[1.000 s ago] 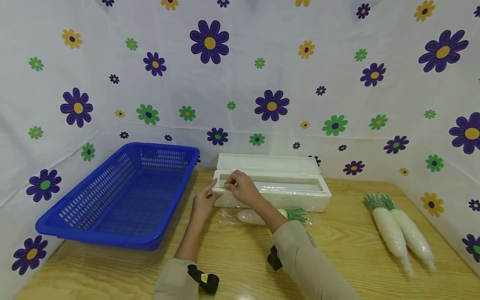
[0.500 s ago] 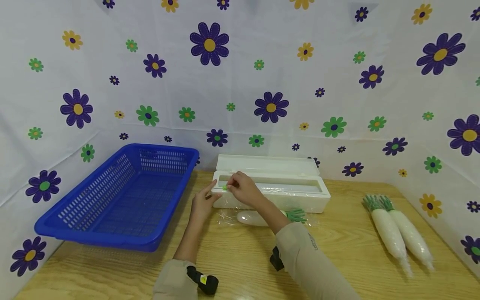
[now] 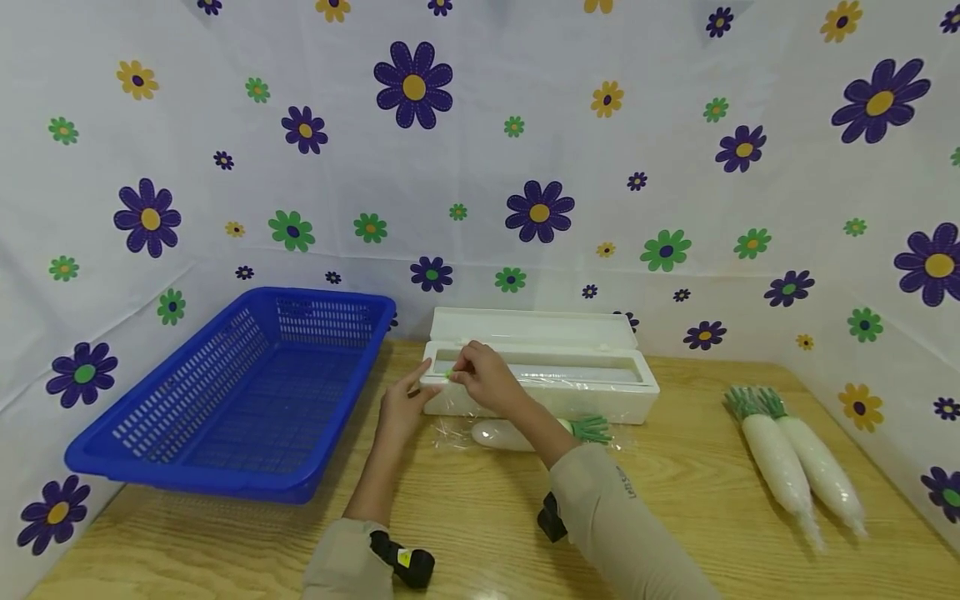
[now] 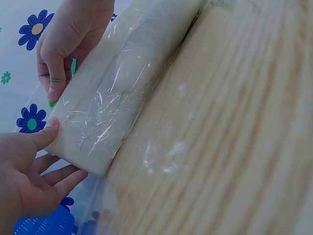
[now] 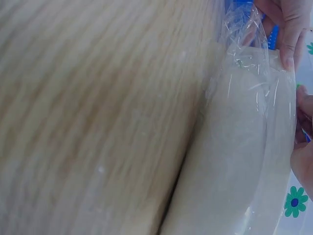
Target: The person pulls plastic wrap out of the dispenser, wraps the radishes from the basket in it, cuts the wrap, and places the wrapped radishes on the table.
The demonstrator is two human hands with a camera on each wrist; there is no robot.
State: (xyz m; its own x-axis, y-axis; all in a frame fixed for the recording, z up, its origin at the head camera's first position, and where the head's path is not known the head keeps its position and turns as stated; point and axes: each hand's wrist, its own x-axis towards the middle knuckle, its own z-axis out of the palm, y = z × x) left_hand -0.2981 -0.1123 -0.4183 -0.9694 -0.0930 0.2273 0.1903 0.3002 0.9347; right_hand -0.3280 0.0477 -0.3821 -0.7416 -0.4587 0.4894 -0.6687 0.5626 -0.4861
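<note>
A white cling film dispenser box (image 3: 585, 406) stands with its lid raised at the back of the table. My left hand (image 3: 402, 408) grips its left end; in the left wrist view the thumb presses the top edge and the fingers lie against the end. With thumb and index finger my right hand (image 3: 486, 379) pinches a small green slide cutter (image 3: 447, 376) on the front edge, mostly hidden by the fingers. Clear cling film (image 4: 105, 98) drapes down the box's front. Before the box lies a white radish (image 3: 498, 435) with green stalks, partly behind my right forearm.
At the left stands a blue plastic basket (image 3: 303, 479) with slotted walls. Two white radishes (image 3: 780, 467) wrapped in film lie at the right of the wooden table (image 3: 465, 533). A flowered cloth (image 3: 480, 150) hangs close behind the box.
The green slide cutter in my right hand's pinch has shifted slightly right along the box edge. My left hand keeps its place on the end, and the radishes have not moved.
</note>
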